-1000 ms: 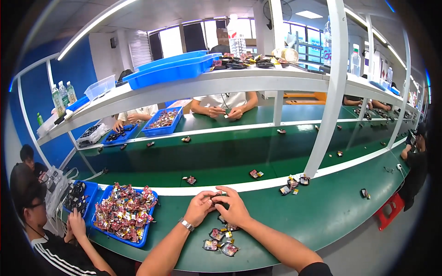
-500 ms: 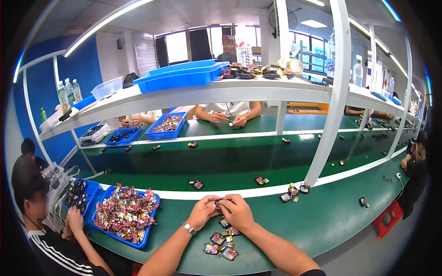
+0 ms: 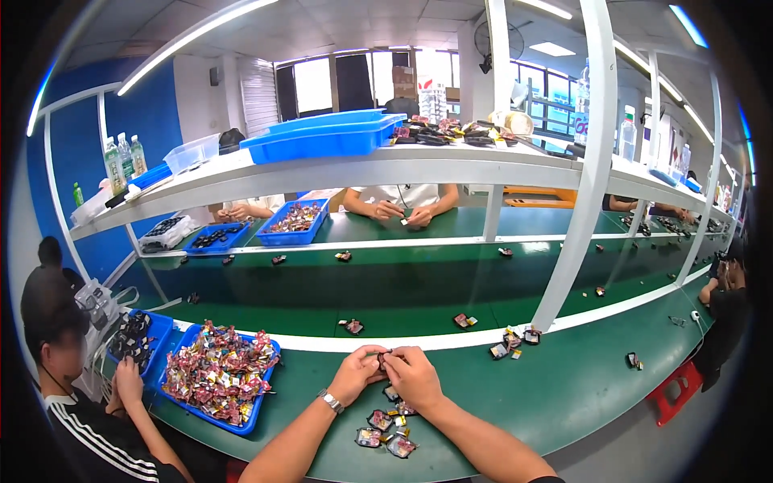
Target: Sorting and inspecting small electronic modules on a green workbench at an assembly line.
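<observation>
My left hand [image 3: 359, 375] and my right hand [image 3: 413, 377] meet over the green bench. Their fingertips are pinched around a small dark electronic part [image 3: 383, 359], mostly covered by the fingers. Just below my hands, several small electronic assemblies [image 3: 380, 419] lie loosely grouped on the bench, with dark casings, reddish boards and silver or yellow pieces. Part of that group is hidden under my right hand. A metal-banded watch [image 3: 330, 400] is on my left wrist.
Left of my hands stands a blue tray [image 3: 256, 419] heaped with similar assemblies. Another blue tray [image 3: 165, 330] holds black parts beside a seated co-worker [image 3: 72, 386]. A small cluster [image 3: 515, 341] lies right, near a slanting white post [image 3: 576, 217]. Beyond runs a green belt [image 3: 403, 282] beneath a shelf [image 3: 451, 165].
The whole view has shifted slightly. My hands stay together on the small dark part, with only slight finger movement. The group of assemblies below them looks the same.
</observation>
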Available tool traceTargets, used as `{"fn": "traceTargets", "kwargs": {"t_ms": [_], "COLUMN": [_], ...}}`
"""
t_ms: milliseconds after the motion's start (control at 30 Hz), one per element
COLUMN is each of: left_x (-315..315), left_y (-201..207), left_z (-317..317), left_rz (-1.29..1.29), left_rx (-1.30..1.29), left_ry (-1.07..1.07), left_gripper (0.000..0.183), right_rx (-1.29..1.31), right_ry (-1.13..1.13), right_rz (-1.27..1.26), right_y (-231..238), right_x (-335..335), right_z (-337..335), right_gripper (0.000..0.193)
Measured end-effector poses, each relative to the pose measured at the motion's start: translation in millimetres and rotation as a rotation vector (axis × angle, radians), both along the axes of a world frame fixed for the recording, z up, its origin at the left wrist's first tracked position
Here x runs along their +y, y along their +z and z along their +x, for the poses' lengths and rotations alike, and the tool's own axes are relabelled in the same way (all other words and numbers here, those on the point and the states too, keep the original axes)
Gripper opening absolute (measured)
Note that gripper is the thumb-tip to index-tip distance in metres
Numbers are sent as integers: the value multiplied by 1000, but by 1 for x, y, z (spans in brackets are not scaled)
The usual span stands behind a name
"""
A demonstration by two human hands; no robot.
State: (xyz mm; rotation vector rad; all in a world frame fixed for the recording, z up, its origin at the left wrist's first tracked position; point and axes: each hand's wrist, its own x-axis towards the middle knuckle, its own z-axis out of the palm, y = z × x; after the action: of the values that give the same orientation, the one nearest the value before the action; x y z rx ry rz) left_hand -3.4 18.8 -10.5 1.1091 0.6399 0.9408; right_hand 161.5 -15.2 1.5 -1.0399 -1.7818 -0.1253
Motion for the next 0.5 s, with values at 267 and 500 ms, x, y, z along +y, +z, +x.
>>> {"fn": "traceTargets", "kwargs": {"t_ms": [267, 500], "left_x": [0, -4], "left_y": [-1, 2], "left_z": [3, 9], "left_rz": [39, 66], "left_rx": [48, 98], "left_ry": [26, 121], "left_gripper": [25, 21], "right_rx": [-53, 19], "right_ry": [-87, -36], "right_rz": [-6, -47], "right_y": [-1, 2], "right_x": [1, 0], "right_z": [-3, -2], "right_gripper": [11, 12]}}
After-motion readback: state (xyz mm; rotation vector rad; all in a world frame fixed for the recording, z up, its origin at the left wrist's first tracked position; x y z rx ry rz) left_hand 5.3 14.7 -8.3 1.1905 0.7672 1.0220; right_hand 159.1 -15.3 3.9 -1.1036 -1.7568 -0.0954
